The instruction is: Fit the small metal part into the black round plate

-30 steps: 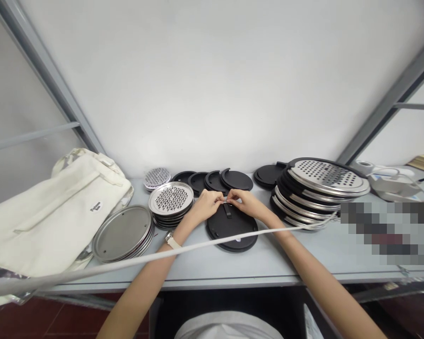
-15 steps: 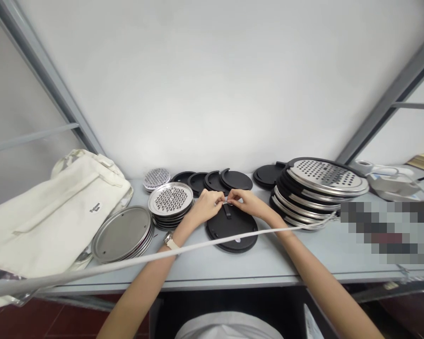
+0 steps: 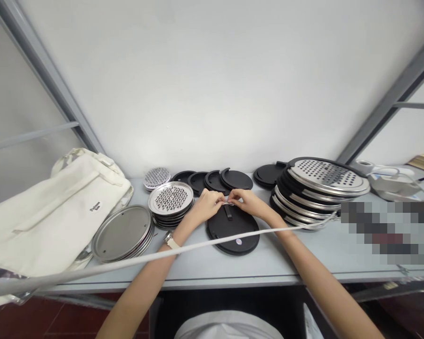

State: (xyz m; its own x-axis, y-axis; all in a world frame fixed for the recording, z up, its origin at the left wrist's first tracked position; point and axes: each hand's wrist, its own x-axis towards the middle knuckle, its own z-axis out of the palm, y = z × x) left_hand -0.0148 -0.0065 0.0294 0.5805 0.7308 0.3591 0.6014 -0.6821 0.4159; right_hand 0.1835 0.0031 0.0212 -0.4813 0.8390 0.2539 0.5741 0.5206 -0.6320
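A flat black round disc [image 3: 222,227] lies on the table in front of me, with a short black strap [image 3: 228,213] at its far part and a small round sticker [image 3: 239,241] near its front edge. Above the strap, a thin silvery wire-like piece [image 3: 227,204] spans the gap between my fingertips. My left hand [image 3: 208,204] pinches its left end, fingers closed. On the other side, my right hand [image 3: 248,202] is closed in a pinch at the right end. Whether the piece is fastened to the strap I cannot tell.
Left of my hands are stacks of metal grater discs [image 3: 170,198] and plain metal discs [image 3: 123,233], beside a cream bag [image 3: 56,216]. Several black discs [image 3: 237,180] lie behind. A tall stack of perforated discs [image 3: 327,174] stands right. A white cord [image 3: 212,242] crosses the foreground.
The black disc has shifted very slightly toward me, and its sticker shows more fully. The thin piece between my fingers shows a little more plainly; both hands keep their pinch.
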